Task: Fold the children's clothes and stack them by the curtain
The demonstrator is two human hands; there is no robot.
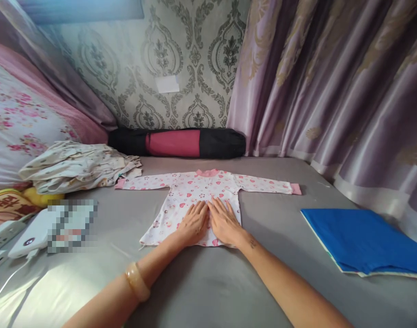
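The left hand [193, 224] and right hand [225, 223] lie flat side by side on the shirt [206, 186], its sleeves [146, 182] spread left and right across the sheet [270, 228]. A bangle [137, 281] rings the left arm [109, 300]. Folded blue cloth [362, 239] lies right, a power bank [35, 232] near left, crumpled cloth [78, 166] far left; a bag [172, 142] lies along the far wall [194, 54]

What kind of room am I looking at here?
Most likely a bedroom: the small printed shirt lies on a grey surface that looks like a sheeted mattress, with floral bedding at the left and long purple curtains at the right.
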